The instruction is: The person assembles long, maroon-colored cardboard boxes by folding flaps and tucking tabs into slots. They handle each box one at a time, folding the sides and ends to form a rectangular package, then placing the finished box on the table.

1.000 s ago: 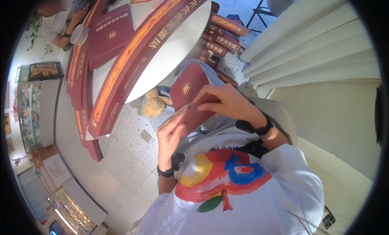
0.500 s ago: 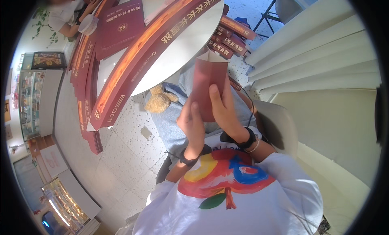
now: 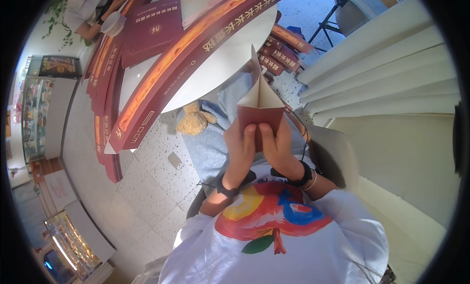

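Beside white table (image 3: 237, 51), above lap (image 3: 208, 149): holds one maroon box (image 3: 259, 117), pale inside showing. Clamps box between left hand (image 3: 238, 149) and right hand (image 3: 279, 148), two thumbs (image 3: 250, 133) side by side on near face, other fingertips partly hidden. Counts one teddy (image 3: 193, 121), one tub (image 3: 113, 25), one long box (image 3: 171, 78) slanting across table; more boxes (image 3: 285, 58), too overlapped to count.

From the left hand (image 3: 239, 148) and right hand (image 3: 277, 148), passage runs at 11 o'clock above the round white table (image 3: 230, 59), between its near rim and the long maroon box (image 3: 182, 59). Obstructions: held maroon carton (image 3: 261, 118), 12; stacked boxes (image 3: 285, 58), beyond, toward 1; teddy bear (image 3: 192, 121), 10; beige chair (image 3: 342, 148), 3.
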The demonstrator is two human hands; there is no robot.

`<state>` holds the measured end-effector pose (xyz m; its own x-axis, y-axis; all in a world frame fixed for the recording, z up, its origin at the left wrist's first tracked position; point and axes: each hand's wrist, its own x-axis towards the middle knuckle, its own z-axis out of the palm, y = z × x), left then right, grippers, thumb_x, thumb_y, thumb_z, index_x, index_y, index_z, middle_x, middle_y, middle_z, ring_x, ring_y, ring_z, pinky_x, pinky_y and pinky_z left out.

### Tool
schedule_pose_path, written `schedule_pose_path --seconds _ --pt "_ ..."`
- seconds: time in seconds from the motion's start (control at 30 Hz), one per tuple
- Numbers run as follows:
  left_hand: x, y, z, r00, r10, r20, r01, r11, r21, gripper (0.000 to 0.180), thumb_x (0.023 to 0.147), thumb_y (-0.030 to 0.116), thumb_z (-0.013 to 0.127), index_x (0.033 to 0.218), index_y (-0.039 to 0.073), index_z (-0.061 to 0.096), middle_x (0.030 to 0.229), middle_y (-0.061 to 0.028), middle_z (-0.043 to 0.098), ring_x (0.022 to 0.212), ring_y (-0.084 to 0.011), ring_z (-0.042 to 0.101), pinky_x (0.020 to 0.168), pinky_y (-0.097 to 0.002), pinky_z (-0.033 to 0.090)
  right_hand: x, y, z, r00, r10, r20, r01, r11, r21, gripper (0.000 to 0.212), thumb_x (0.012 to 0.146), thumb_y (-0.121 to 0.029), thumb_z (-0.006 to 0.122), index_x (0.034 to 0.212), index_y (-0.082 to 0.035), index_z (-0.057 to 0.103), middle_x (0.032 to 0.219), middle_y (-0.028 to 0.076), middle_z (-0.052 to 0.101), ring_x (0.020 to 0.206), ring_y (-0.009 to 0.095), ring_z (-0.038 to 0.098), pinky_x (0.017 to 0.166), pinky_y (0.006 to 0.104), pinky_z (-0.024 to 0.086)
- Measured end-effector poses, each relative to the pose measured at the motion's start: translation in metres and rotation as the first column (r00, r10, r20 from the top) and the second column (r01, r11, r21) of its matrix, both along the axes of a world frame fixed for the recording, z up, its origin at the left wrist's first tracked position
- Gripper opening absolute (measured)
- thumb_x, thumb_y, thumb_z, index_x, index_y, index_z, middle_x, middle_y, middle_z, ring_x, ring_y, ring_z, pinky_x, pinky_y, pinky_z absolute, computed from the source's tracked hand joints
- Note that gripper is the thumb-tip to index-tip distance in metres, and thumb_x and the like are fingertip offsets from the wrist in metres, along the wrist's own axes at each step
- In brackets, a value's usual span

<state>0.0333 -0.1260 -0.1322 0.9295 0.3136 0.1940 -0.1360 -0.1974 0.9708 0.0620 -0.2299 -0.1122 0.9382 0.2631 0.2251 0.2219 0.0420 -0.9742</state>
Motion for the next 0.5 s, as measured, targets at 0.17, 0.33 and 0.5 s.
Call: schedule_pose_path --seconds 0.17,0.33,0.5 --pt "-0.005 -0.003 0.001 1.000 -0.003 -0.019 0.004 0.999 0.037 0.044 0.099 0.040 0.049 0.109 -0.002 0.059 0.088 -0.0206 0.064 0.077 -0.0340 0.063 0.070 -0.0365 0.048 0.016 -0.007 0.005 0.981 -0.013 0.192 0.002 0.998 0.057 0.065 0.103 -0.039 0.035 0.146 0.009 0.028 0.149 0.024 0.037 0.135 0.032 0.042 0.108 0.0358 0.033" --pt "-0.007 -0.006 0.003 1.000 0.011 0.025 -0.010 1.000 -0.029 0.049 0.098 0.042 0.051 0.119 -0.002 0.057 0.096 -0.0214 0.065 0.088 -0.0329 0.066 0.077 -0.0381 0.049 0.031 -0.002 0.020 0.971 0.025 0.236 -0.028 1.000 0.012 0.064 0.104 -0.041 0.030 0.144 0.009 0.034 0.144 0.023 0.045 0.131 0.032 0.047 0.106 0.0359 0.036" --pt "0.003 0.015 0.020 0.987 -0.040 0.155 0.042 0.999 -0.010 0.059 0.098 0.043 0.048 0.134 -0.004 0.048 0.131 -0.0229 0.057 0.120 -0.0341 0.057 0.096 -0.0352 0.044 0.030 0.000 0.030 0.956 0.156 0.247 -0.142 0.987 -0.074 0.059 0.103 -0.035 0.036 0.144 0.008 0.035 0.145 0.025 0.043 0.134 0.035 0.044 0.107 0.0376 0.034"
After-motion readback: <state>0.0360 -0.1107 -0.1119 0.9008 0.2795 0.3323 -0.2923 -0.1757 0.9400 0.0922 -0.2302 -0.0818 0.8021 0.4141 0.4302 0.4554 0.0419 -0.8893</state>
